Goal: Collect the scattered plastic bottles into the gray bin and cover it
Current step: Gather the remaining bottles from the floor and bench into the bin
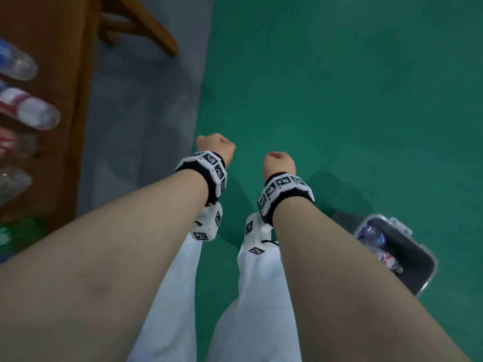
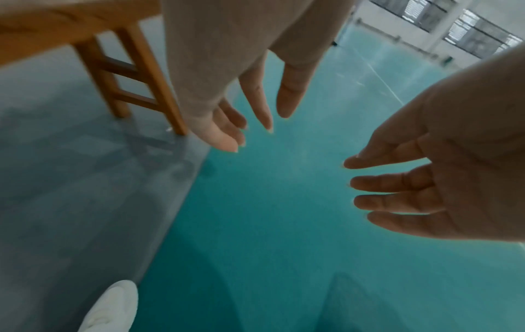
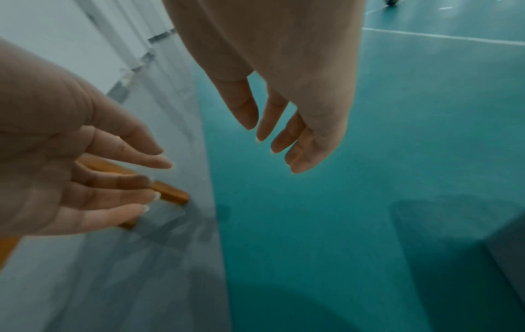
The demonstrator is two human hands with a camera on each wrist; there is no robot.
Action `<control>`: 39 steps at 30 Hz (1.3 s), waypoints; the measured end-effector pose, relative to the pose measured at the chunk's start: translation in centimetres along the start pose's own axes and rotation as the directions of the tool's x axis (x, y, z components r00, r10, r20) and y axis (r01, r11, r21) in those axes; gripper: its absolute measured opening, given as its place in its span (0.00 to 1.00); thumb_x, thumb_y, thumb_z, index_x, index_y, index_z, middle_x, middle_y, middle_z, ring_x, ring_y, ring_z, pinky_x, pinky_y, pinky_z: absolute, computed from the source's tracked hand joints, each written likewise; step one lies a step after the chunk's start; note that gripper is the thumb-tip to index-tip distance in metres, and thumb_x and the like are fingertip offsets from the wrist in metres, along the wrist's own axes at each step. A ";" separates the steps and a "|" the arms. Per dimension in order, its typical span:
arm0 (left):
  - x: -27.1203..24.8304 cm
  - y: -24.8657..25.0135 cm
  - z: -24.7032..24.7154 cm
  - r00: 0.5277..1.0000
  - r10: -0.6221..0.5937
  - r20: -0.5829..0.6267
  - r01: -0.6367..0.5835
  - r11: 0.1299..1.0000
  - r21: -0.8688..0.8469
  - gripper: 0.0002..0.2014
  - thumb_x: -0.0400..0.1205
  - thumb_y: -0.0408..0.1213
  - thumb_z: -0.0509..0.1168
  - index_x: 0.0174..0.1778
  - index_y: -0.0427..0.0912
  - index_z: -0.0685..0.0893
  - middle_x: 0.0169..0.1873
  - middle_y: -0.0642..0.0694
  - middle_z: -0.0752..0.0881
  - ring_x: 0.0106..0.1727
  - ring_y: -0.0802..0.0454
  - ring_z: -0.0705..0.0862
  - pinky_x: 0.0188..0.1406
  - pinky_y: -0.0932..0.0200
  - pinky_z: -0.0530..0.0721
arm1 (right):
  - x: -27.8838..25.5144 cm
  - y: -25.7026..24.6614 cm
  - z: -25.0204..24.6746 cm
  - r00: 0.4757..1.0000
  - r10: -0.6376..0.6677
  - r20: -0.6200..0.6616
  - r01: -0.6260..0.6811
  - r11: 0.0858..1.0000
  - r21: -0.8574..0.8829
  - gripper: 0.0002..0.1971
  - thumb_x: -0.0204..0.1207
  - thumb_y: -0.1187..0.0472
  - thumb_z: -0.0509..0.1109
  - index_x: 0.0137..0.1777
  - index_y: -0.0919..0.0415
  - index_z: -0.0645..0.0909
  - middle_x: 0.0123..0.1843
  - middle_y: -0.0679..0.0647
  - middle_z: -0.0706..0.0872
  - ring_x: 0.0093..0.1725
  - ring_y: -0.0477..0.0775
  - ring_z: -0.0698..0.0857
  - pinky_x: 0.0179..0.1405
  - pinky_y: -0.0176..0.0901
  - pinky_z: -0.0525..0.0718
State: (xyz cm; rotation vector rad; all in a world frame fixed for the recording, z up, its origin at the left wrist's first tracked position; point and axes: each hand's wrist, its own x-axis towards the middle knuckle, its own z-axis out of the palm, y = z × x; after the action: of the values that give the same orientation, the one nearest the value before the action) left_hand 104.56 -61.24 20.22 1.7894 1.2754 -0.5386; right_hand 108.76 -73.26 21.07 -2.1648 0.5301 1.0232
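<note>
Over the green floor [image 1: 339, 100], both forearms reach forward side by side, each hand hanging from a wrist band [image 1: 206, 173] of white blocks printed with black-and-white square marker patterns. No writing on them can be read. The left hand [image 1: 215, 146] and right hand [image 1: 278, 163] are empty: the wrist views show the fingers [image 2: 255, 101] of each straight and loosely spread, touching nothing, nails pale and slightly long.

Plastic bottles [image 1: 28, 109] lie on their sides on the brown wooden table [image 1: 65, 35] at the left edge, clear and ribbed. One carries a red-and-white label, another a blue one, and one lower down looks green. Blur makes any brand name illegible.

By the person's right side, the gray bin [image 1: 418, 267] stands on the floor, a dark rectangular tub with rounded corners and a paler rim. It is uncovered, and clear crumpled bottles [image 1: 376, 244] with blue and red labels lie inside.

A matte gray strip of floor [image 1: 136, 113] runs between the table and the green surface. White trousers [image 1: 261, 296] and a white shoe [image 2: 111, 310] show below the arms.
</note>
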 end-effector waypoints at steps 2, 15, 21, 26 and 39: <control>0.0 -1.3 -4.0 0.989 -0.117 -0.096 0.103 0.986 -0.133 0.11 0.81 0.35 0.60 0.54 0.35 0.82 0.68 0.40 0.65 0.42 0.45 0.76 0.52 0.57 0.78 | -1.7 -3.2 2.6 0.997 -0.058 0.044 0.061 0.996 -0.058 0.18 0.82 0.63 0.57 0.70 0.57 0.78 0.66 0.55 0.83 0.48 0.54 0.82 0.34 0.37 0.76; -0.3 -14.5 -24.2 0.876 -0.418 -0.239 0.175 0.739 -0.651 0.14 0.79 0.42 0.64 0.59 0.41 0.78 0.64 0.43 0.60 0.48 0.45 0.75 0.53 0.58 0.73 | -13.3 -17.9 24.0 0.842 -0.401 0.361 0.528 0.749 -0.400 0.17 0.78 0.62 0.62 0.66 0.56 0.81 0.65 0.56 0.85 0.61 0.58 0.83 0.55 0.42 0.79; 2.7 -18.1 -26.2 0.882 -0.451 -0.138 0.208 0.634 -0.744 0.19 0.81 0.46 0.64 0.64 0.39 0.74 0.65 0.41 0.63 0.53 0.47 0.75 0.57 0.56 0.78 | -15.6 -21.8 30.9 0.779 -0.464 0.421 0.621 0.664 -0.418 0.24 0.76 0.59 0.68 0.73 0.55 0.73 0.68 0.56 0.80 0.62 0.56 0.82 0.49 0.40 0.75; 4.6 -16.4 -26.3 0.918 -0.338 -0.206 0.103 0.705 -0.702 0.23 0.84 0.38 0.59 0.75 0.39 0.63 0.67 0.43 0.61 0.71 0.42 0.67 0.65 0.60 0.69 | -15.2 -25.6 33.5 0.737 -0.512 0.441 0.673 0.610 -0.418 0.34 0.71 0.59 0.73 0.77 0.53 0.66 0.69 0.56 0.77 0.64 0.55 0.81 0.52 0.41 0.76; 13.2 -15.0 -31.1 0.775 -0.531 -0.342 0.229 0.741 -0.632 0.34 0.83 0.33 0.57 0.83 0.35 0.49 0.80 0.33 0.49 0.81 0.36 0.56 0.80 0.46 0.57 | -11.4 -31.0 40.3 0.592 -0.589 0.550 0.801 0.350 -0.486 0.53 0.57 0.47 0.85 0.81 0.42 0.58 0.71 0.56 0.70 0.69 0.60 0.74 0.67 0.56 0.78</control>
State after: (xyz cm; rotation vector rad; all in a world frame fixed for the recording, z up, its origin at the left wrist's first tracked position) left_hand 92.09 -26.48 21.53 1.1707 1.9685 0.1284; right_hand 99.72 -21.98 23.84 -2.3757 -1.1057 1.0466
